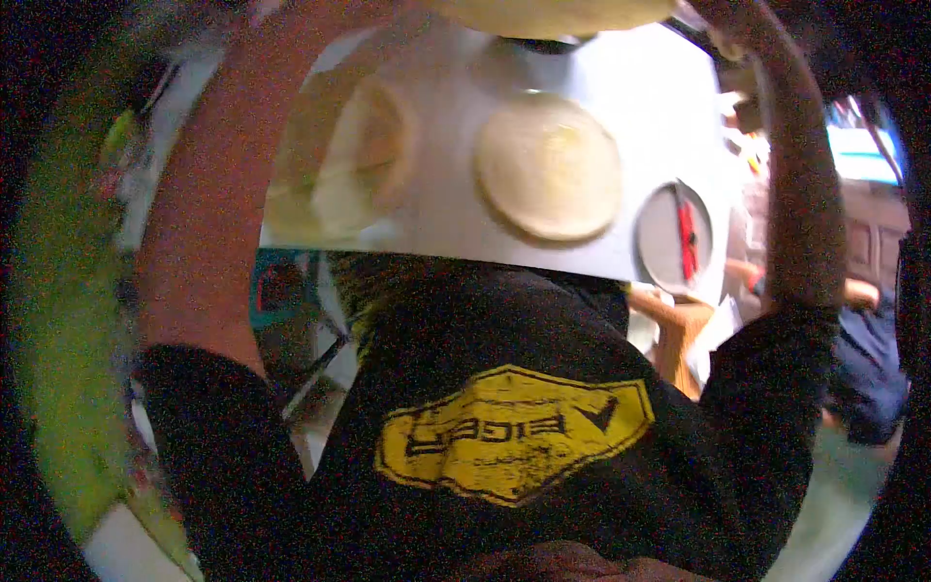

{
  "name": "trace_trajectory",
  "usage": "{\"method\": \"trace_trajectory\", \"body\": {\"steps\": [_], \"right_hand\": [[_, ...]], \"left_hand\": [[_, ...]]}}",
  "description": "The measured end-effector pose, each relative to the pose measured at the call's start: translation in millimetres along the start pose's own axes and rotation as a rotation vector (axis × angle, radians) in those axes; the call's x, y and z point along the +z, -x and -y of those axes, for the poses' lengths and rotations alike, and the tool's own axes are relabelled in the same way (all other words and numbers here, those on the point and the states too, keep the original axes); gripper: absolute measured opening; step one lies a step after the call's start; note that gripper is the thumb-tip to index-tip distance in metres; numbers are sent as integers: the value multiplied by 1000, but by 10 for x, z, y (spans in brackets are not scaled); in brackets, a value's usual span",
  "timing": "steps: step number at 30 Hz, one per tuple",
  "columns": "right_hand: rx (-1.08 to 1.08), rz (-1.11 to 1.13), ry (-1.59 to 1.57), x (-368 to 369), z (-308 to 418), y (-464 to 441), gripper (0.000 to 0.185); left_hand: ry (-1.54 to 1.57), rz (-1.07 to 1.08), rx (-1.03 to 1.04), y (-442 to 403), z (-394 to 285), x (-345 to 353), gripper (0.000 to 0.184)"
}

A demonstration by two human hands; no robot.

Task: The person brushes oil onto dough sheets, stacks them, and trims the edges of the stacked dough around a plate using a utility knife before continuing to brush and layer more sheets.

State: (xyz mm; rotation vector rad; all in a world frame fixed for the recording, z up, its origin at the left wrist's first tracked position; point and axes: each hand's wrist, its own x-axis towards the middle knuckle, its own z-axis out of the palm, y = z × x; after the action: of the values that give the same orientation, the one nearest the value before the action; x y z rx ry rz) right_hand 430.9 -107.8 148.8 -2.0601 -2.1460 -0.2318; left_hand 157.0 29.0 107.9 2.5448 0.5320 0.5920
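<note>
A wide, pale, round flat thing (562, 14) is cut off by the top edge of the view; its kind is not clear. My right hand (720, 37) is blurred close to its right side, its fingers too smeared to read. My left forearm (218, 184) reaches up past the top edge, so my left hand is out of sight. Below the round thing, a pale disc like flattened dough (549, 167) lies on the white table (446, 218), with a yellowish patch on it. A grey plate (662, 254) to its right carries a red-handled knife (688, 238).
A translucent, pale sheet-like thing (361, 155) lies on the table's left part. Something dark (543, 45) shows under the upper round thing. Beyond the right corner are a wooden stool (679, 335) and another person in dark clothing (868, 364).
</note>
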Motion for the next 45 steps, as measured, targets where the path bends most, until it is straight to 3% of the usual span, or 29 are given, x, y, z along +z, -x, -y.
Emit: {"method": "trace_trajectory", "body": {"steps": [1, 2, 3, 4, 5, 6, 8, 11, 23, 30, 33, 40, 42, 45], "right_hand": [[47, 13, 30, 95, -53, 342, 30], [192, 9, 2, 178, -38, 656, 23], [321, -9, -34, 348, -4, 945, 17], [148, -14, -260, 621, 44, 1178, 20], [148, 154, -70, 589, 434, 1253, 19], [155, 20, -285, 831, 560, 1483, 17], [228, 191, -360, 1319, 582, 1719, 13], [152, 126, -339, 1462, 828, 1969, 13], [48, 132, -262, 1595, 1165, 2039, 12], [56, 127, -225, 1644, 858, 2272, 9], [113, 195, -229, 1580, 852, 2317, 8], [306, 304, -357, 1290, 789, 2088, 28], [364, 148, -438, 1292, 774, 1931, 26], [420, 129, -385, 1288, 770, 1641, 23]], "left_hand": [[35, 15, 43, -36, 114, 149, 36], [22, 243, 193, -85, 308, 280, 32], [26, 76, 269, 188, 302, 706, 26], [17, -95, 339, 467, 286, 1129, 23], [96, -22, 325, 638, 266, 1273, 25], [173, 50, 305, 811, 245, 1416, 30], [155, 111, 260, 1018, 343, 1663, 34], [161, 204, 270, 1240, 413, 1825, 35], [86, 206, 367, 1455, 582, 1712, 34], [62, 229, 370, 1385, 404, 1912, 37], [39, 267, 381, 1412, 415, 1910, 40], [-24, 227, 349, 1485, 418, 1827, 49], [-56, 214, 348, 1408, 532, 1951, 50], [-58, 122, 267, 990, 468, 2013, 52]]}}
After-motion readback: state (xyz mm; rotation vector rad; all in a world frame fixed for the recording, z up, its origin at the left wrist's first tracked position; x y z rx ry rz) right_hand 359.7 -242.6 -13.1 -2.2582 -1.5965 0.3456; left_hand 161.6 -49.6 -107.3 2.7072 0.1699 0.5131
